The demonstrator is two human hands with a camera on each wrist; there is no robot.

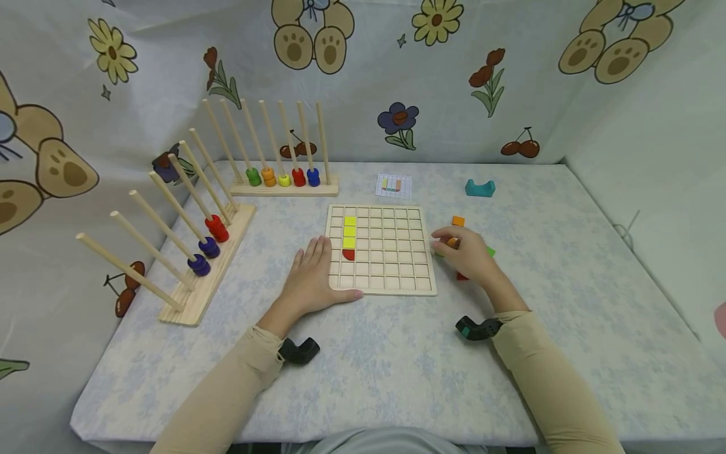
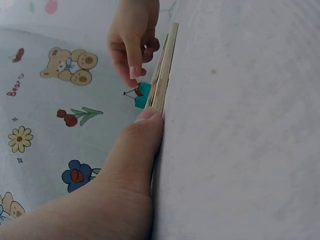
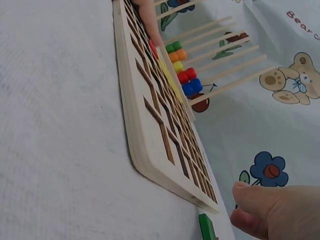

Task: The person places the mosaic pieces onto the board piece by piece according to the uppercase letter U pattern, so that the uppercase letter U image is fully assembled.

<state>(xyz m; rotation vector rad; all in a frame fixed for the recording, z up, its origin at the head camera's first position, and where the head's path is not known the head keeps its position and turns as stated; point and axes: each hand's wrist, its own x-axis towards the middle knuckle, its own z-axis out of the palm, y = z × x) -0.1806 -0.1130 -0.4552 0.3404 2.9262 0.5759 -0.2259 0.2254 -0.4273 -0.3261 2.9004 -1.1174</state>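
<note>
The wooden grid board (image 1: pixel 391 249) holds yellow pieces (image 1: pixel 349 232) in a column, with a red rounded piece (image 1: pixel 348 255) just below them. My left hand (image 1: pixel 312 277) rests at the board's left edge, fingers spread and thumb along the near edge; in the left wrist view that thumb (image 2: pixel 135 145) touches the board's edge (image 2: pixel 162 75). My right hand (image 1: pixel 467 252), fingers loosely bent, hovers over loose pieces right of the board: orange (image 1: pixel 458 221), green (image 1: pixel 491 251) and red (image 1: pixel 462 277), partly hidden. Nothing shows between its fingertips. A green piece (image 3: pixel 207 227) lies near it in the right wrist view.
A card with a coloured grid pattern (image 1: pixel 393 186) lies behind the board, and a teal notched piece (image 1: pixel 479 188) at the back right. Peg racks with coloured beads stand at the back (image 1: pixel 295 190) and along the left (image 1: pixel 212 284). Patterned cloth hangs behind the table.
</note>
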